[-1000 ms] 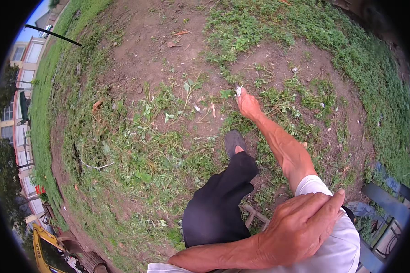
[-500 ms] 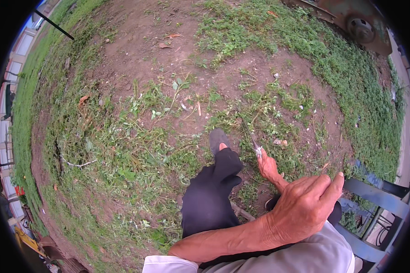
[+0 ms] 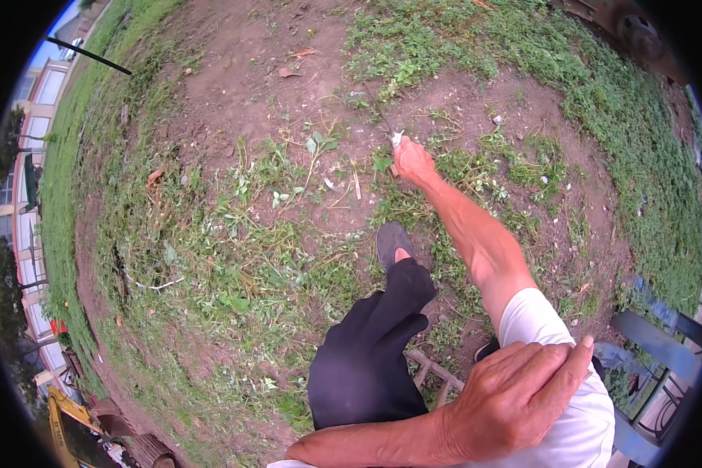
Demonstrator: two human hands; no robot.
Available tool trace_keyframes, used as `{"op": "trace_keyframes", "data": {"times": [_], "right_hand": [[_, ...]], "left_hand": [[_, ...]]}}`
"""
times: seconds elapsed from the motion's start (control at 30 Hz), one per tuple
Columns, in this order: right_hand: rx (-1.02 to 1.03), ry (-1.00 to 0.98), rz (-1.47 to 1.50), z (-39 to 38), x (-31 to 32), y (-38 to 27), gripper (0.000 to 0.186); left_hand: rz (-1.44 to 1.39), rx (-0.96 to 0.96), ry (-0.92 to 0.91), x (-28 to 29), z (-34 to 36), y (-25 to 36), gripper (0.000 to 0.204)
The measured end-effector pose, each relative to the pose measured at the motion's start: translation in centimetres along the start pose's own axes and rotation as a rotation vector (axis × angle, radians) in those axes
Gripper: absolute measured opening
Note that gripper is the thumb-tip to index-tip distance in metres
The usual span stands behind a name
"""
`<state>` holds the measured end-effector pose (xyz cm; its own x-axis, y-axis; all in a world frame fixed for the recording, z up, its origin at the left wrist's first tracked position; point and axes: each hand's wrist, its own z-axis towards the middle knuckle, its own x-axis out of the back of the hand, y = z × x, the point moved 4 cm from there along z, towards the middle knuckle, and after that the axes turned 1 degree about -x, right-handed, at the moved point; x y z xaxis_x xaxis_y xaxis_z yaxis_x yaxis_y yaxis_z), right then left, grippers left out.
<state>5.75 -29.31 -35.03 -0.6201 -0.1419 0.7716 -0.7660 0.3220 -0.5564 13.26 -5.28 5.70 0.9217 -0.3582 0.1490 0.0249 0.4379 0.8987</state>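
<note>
Stretched far out over the ground, my right hand [image 3: 415,162] is closed on the handle of a thin-bladed hand tool [image 3: 396,140]. White wrapping shows where its handle meets the dark, narrow blade, which points away toward a small weed. Bare soil and low green plants [image 3: 404,74] lie around the blade. Close to my body at the lower right, my left hand [image 3: 507,398] rests with its fingers bent and pressed together, one finger reaching farther out. Nothing shows in it, though its underside is hidden. Cut or pulled weeds [image 3: 265,234] are strewn left of my feet.
My grey shoe [image 3: 394,243] stands among the weeds. Slats of a low wooden piece [image 3: 437,370] show beside my leg. Blue metal framing [image 3: 651,339] is close on the right. Rusty machinery [image 3: 639,35] stands at the far right, a yellow machine arm [image 3: 58,417] at the lower left.
My right hand has swung forward and a little left with the tool, from beside my foot to the soil beyond the weeds. My left hand stays near my body, slightly lower in view.
</note>
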Motion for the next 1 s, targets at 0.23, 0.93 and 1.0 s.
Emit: {"op": "trace_keyframes", "data": {"times": [0.23,0.93,1.0], "right_hand": [[-0.057,-0.061,0.029,-16.4,-3.6,6.7,0.045],[-0.033,-0.034,0.078,-16.1,-5.7,2.9,0.048],[-0.061,-0.162,0.022,-21.4,-6.0,4.5,0.053]], "left_hand": [[-0.02,0.047,-0.024,-0.2,-0.2,-1.0,0.037],[-0.024,0.001,-0.058,-1.6,-0.9,-0.8,0.042],[-0.009,-0.003,-0.054,-1.1,-0.9,-0.7,0.04]]}}
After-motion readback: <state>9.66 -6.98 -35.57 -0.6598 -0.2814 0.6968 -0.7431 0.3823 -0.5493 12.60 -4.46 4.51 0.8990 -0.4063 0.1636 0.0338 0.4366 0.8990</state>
